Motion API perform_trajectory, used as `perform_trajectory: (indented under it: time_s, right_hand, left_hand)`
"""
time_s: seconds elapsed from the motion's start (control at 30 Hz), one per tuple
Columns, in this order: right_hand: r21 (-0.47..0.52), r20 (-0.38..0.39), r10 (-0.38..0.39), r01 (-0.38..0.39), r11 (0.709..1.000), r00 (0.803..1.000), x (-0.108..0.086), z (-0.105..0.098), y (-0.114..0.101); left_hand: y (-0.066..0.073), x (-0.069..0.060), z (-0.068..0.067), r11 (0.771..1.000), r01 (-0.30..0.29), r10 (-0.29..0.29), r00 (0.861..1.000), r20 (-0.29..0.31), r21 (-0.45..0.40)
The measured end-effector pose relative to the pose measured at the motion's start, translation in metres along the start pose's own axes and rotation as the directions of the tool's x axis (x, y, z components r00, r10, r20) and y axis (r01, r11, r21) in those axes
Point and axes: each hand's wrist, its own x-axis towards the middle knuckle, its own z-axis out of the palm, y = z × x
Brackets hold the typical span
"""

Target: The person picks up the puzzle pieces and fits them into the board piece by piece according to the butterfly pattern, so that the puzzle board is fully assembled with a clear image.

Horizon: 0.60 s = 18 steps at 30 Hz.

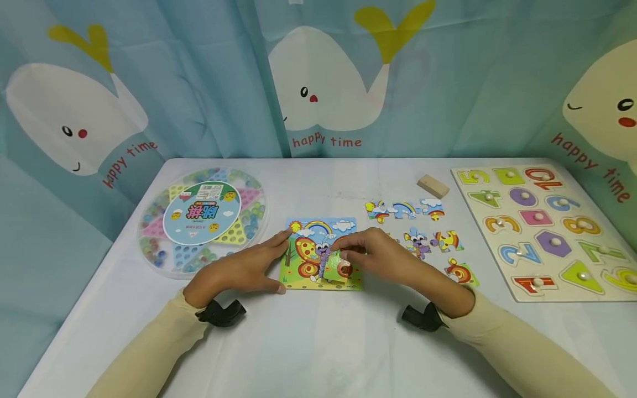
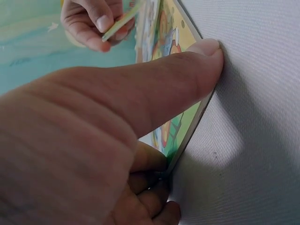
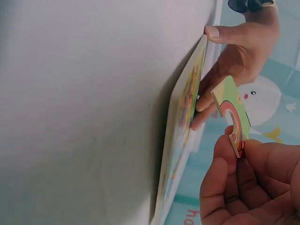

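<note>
A butterfly jigsaw board [image 1: 298, 281] lies on the table between the hands. My left hand [image 1: 244, 268] rests at its left side, fingers along the upper left edge and the thumb straight against the near edge. Thumb and fingers of my right hand [image 1: 380, 254] pinch a puzzle piece [image 3: 243, 115] above the board's right part. The right wrist view shows this piece as green with a curved red band, tilted and apart from the board. Part of the board's right side is hidden behind the right hand in the head view.
Several loose puzzle pieces [image 1: 417, 241] lie right of the board, with a small wooden block [image 1: 433, 186] behind them. A number-and-shape peg board [image 1: 502, 265] stands at the far right. On the left is a round marble game [image 1: 201, 213]. A whale-print curtain [image 1: 219, 83] hangs behind the table.
</note>
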Motion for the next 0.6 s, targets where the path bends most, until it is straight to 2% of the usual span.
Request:
perform_trajectory:
  time_s: [0.23, 0.6]
  right_hand:
    - [0.002, 0.027, -0.018, 0.018, 1.0, 0.999, 0.012, 0.006, -0.004]
    - [0.085, 0.085, -0.013, 0.005, 0.996, 0.996, 0.026, 0.016, -0.01]
  left_hand:
    - [0.0, -0.002, -0.001, 1.0, -0.002, 0.002, 1.0, -0.004, -0.009]
    - [0.0, 0.0, -0.001, 1.0, -0.005, 0.005, 1.0, -0.015, -0.018]
